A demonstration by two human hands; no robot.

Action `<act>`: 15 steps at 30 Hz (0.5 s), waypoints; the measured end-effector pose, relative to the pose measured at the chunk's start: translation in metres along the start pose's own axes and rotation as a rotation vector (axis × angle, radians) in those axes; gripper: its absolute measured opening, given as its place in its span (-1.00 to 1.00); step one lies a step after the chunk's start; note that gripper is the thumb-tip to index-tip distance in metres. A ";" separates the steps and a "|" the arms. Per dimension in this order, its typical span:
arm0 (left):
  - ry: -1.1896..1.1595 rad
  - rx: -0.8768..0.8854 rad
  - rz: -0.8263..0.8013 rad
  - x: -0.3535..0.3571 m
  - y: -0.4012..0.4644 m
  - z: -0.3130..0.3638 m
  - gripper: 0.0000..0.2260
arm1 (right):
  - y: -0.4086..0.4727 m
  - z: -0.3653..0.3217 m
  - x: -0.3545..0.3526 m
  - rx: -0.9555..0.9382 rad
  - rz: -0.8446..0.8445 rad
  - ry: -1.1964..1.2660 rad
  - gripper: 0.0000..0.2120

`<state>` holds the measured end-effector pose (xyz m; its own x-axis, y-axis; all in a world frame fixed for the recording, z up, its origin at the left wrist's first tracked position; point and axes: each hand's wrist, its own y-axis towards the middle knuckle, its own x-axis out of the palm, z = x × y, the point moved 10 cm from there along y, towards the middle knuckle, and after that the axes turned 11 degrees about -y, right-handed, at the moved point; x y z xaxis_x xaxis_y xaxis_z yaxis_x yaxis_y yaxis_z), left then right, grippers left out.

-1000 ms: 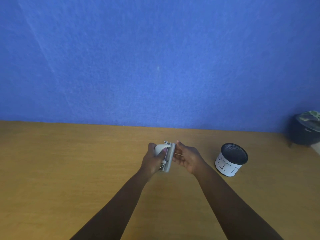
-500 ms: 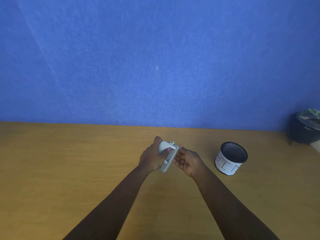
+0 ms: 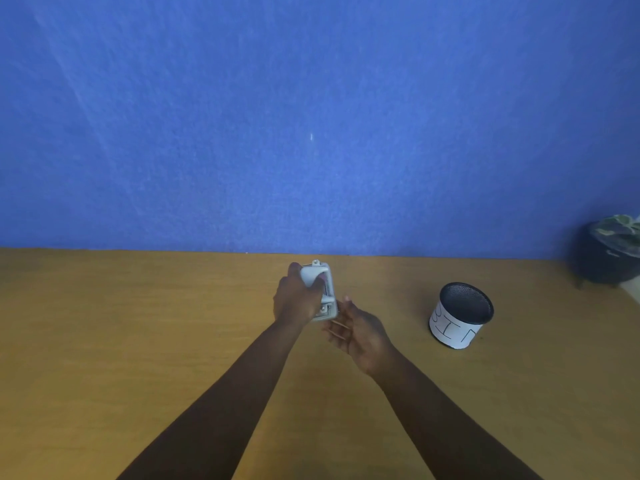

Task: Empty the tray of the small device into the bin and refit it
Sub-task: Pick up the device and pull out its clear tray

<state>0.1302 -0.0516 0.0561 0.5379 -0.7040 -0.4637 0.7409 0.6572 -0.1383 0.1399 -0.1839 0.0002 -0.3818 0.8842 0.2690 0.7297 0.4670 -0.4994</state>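
1. The left hand (image 3: 297, 299) is wrapping tight around the small device (image 3: 323, 295) and holding it up above the table (image 3: 121, 323), close to the middle of the picture.
2. The small device is pale grey and is standing almost upright. Its left side is hiding behind the fingers, so only the right edge and the curved top are showing.
3. The tray is too small and blurry to pick out – I cannot tell if it is in or out.
4. The right hand (image 3: 358, 332) is sitting at about 5 o'clock from the device, just beside it. Its fingers are spreading loosely with the palm turned toward the device, and it is gripping nothing. I cannot tell if the fingertips are touching the device.
5. The bin (image 3: 460, 315) is standing on the table at 3 o'clock from the hands, well apart from them. It is dark mesh with a white paper band and hand-drawn letters. Its inside is looking dark, so what is in it is hard to see.
6. A dark pot with leaves (image 3: 613, 254) is sitting far off at 2 o'clock – the picture edge is cutting it off.
7. Both arms are running off the bottom edge.
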 end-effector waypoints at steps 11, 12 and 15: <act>-0.131 -0.159 0.001 0.007 0.005 -0.005 -0.64 | 0.000 0.001 0.002 -0.056 0.034 0.155 -0.74; -0.140 -0.165 -0.009 0.008 0.005 -0.004 -0.65 | 0.000 0.001 0.001 -0.057 0.043 0.154 -0.73; -0.173 -0.185 -0.039 0.010 0.004 -0.004 -0.65 | 0.001 0.000 0.000 -0.055 0.048 0.151 -0.73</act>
<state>0.1370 -0.0552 0.0469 0.5830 -0.7546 -0.3010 0.6845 0.6558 -0.3183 0.1410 -0.1838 -0.0006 -0.2593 0.8926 0.3688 0.7768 0.4197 -0.4695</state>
